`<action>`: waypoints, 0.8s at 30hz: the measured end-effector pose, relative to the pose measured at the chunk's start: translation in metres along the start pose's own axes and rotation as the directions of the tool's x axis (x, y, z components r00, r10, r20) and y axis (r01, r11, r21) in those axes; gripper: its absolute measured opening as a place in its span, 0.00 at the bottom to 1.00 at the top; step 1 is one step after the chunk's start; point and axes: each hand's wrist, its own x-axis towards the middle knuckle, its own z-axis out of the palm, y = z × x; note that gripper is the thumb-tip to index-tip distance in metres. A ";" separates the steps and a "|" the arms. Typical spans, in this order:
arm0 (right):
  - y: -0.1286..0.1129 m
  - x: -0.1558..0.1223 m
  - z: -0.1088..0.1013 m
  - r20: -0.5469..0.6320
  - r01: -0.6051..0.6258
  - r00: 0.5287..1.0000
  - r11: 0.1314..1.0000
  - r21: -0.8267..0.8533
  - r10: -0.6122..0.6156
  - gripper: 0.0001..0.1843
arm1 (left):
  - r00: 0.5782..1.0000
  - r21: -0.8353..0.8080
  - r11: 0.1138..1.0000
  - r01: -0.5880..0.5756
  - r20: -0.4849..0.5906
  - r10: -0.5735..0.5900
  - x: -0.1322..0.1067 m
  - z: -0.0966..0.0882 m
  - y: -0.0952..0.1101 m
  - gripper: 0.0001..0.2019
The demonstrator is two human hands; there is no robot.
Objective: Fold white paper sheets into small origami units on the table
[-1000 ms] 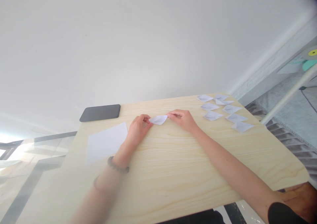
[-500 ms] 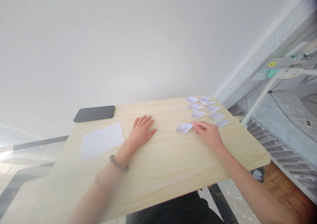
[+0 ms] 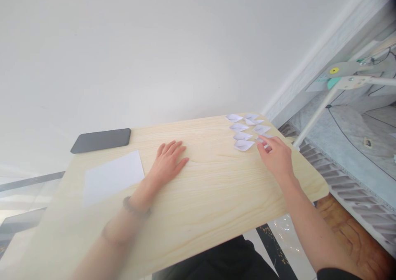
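My left hand (image 3: 168, 162) lies flat on the table, its fingers spread, holding nothing. My right hand (image 3: 276, 154) has thumb and forefinger pinched at the right tip of a small folded white paper boat (image 3: 243, 145). This boat rests at the near end of a column of similar ones, close against the paper boat (image 3: 242, 136) behind it. To the right runs a second column, with a paper boat (image 3: 261, 129) in view; my right fingers partly cover its nearer boats.
A white sheet of paper (image 3: 114, 175) lies left of my left hand. Behind it, a dark flat phone-like slab (image 3: 102, 140) sits by the back left edge of the wooden table (image 3: 210, 197). A wall rises behind. A white metal frame (image 3: 318, 117) stands off to the right.
My right hand has carried the paper boat back and to the right, up to the near end of the left column. My left hand stays flat; the view has shifted slightly.
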 end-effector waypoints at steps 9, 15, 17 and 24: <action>-0.094 -0.008 0.043 0.215 0.204 0.933 0.917 0.344 -0.288 0.12 | 1.000 0.098 0.995 -0.006 0.002 0.006 -0.003 -0.010 0.002 0.16; -0.151 -0.003 0.096 0.313 0.280 0.839 0.847 0.452 -0.445 0.12 | 0.950 0.327 0.897 0.296 -0.005 -0.312 -0.037 -0.043 -0.014 0.19; -0.160 0.001 0.109 0.323 0.304 0.830 0.855 0.420 -0.454 0.12 | 0.890 0.373 0.825 0.425 -0.008 -0.455 -0.052 -0.050 -0.024 0.23; -0.163 0.003 0.116 0.344 0.302 0.829 0.870 0.390 -0.442 0.13 | 0.829 0.273 0.813 0.515 0.083 -0.553 -0.062 -0.035 -0.041 0.30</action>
